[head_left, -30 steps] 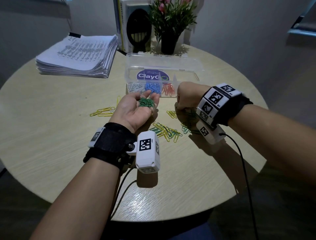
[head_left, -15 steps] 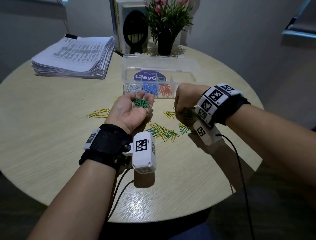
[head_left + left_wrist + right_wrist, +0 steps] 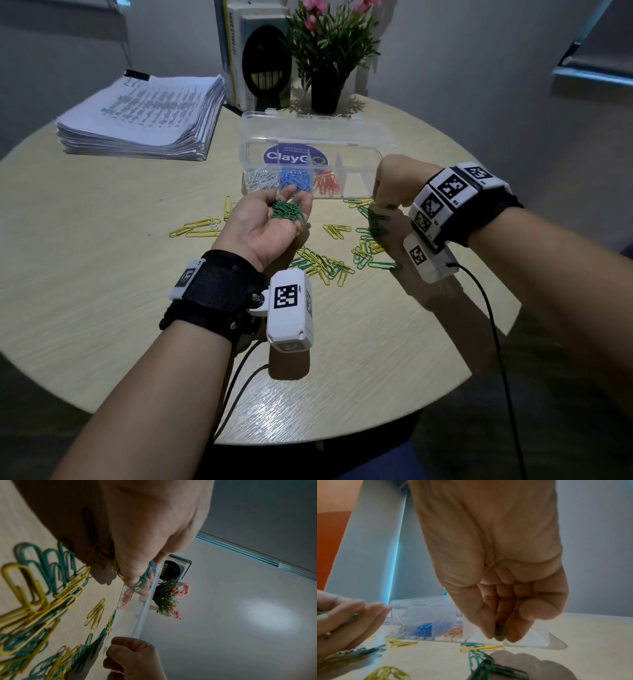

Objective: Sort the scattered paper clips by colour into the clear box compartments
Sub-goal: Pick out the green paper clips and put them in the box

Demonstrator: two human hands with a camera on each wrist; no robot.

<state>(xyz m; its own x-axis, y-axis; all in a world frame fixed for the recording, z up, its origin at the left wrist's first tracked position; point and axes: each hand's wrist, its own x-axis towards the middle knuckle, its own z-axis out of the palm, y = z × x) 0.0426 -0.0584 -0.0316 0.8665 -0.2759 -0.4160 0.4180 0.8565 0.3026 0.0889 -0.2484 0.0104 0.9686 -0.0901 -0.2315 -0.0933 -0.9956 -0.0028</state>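
My left hand [image 3: 263, 229] lies palm up above the table and carries a small heap of green clips [image 3: 287, 212] in its cupped palm, fingers relaxed. My right hand [image 3: 394, 185] hovers knuckles up in front of the clear box's [image 3: 363, 171] right end. In the right wrist view its fingertips [image 3: 488, 632] pinch one green clip [image 3: 500, 631]. The box holds silver clips [image 3: 260, 178], blue clips [image 3: 296, 178] and red clips [image 3: 327, 183] in separate compartments. Yellow and green clips [image 3: 325, 263] lie scattered on the round table [image 3: 102, 274] between my hands.
A group of yellow clips [image 3: 198, 228] lies left of my left hand. At the back are a thick paper stack [image 3: 144, 120], upright books [image 3: 253, 58] and a potted plant [image 3: 329, 51]. Wrist camera cables [image 3: 493, 325] trail over the table's near edge.
My right hand has shifted a little to the right and up from the scattered clips. My left hand stays about where it was, with the green heap in its palm.
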